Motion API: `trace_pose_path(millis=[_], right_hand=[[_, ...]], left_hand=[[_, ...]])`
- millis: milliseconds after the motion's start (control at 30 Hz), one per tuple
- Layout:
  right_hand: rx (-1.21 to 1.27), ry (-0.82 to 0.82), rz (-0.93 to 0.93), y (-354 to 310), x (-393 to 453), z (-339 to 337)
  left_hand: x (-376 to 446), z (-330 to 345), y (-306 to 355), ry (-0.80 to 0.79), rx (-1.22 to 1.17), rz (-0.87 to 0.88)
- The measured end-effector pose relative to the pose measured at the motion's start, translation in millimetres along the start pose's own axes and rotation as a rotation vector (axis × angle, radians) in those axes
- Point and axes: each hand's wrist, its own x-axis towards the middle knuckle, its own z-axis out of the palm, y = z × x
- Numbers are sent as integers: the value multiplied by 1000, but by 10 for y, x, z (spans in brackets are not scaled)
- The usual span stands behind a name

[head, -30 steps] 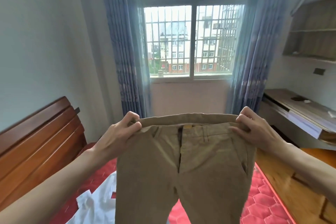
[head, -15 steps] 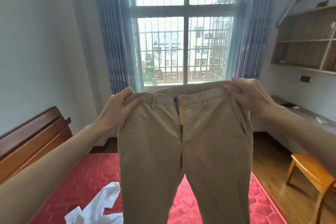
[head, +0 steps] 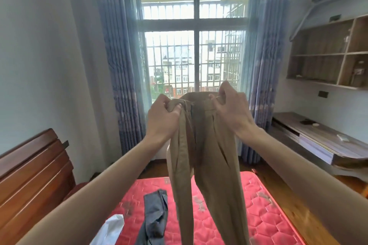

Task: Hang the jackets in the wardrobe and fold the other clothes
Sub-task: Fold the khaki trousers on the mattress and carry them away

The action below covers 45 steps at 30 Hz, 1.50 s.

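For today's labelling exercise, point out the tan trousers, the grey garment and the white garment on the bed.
tan trousers (head: 211,165): head view, upper part of one hanging leg.
grey garment (head: 155,217): head view, middle of the cloth.
white garment (head: 111,228): head view, its crumpled top.

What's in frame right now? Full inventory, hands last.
trousers: 1, tan, held up over the bed by the waistband
garment: 1, dark grey, on the mattress
cloth: 1, white, mattress near edge
mattress: 1, red quilted
headboard: 1, reddish wood, left
curtains: 2, blue, flanking the window
window: 1, barred, centre
wall shelf: 1, wood, right
desk: 1, wood, right
left hand: grips waistband
right hand: grips waistband
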Motion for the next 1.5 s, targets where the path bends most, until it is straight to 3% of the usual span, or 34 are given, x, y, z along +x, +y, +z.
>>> trace_pose_path(millis=[133, 300, 400, 500, 600, 700, 800, 933, 1067, 1167, 1233, 1267, 1333, 1500], right_hand=[[111, -22, 64, -100, -194, 124], [364, -4, 342, -229, -383, 236], [664, -47, 477, -261, -499, 274], [832, -51, 459, -278, -637, 337], [695, 20, 343, -262, -758, 420], [696, 102, 347, -303, -841, 490], [698, 170, 345, -292, -870, 498], [675, 136, 291, -93, -884, 469], [459, 186, 201, 368, -859, 380], [735, -147, 444, 658, -770, 197], [803, -382, 477, 715, -719, 99], [800, -403, 463, 721, -695, 97], [780, -283, 440, 653, -673, 109], [718, -61, 387, 502, -607, 71]], left_hand=[[-60, 187, 73, -40, -113, -116], [-196, 365, 73, -22, -247, -167], [-209, 374, -4, 0, -331, -231], [-214, 380, -54, -7, -385, -313], [-254, 371, -17, -76, -554, -388], [-350, 329, 36, -236, -664, -386], [-410, 301, 25, -271, -591, -254], [-331, 160, -60, -239, -416, -133], [-349, 52, -142, -270, -509, -134], [-328, 7, -161, -304, -667, -216], [-281, -15, -191, -288, -718, -250], [-255, -24, -221, -272, -707, -250], [-214, -66, -305, -284, -600, -214], [-222, -224, -463, -552, -167, 34]])
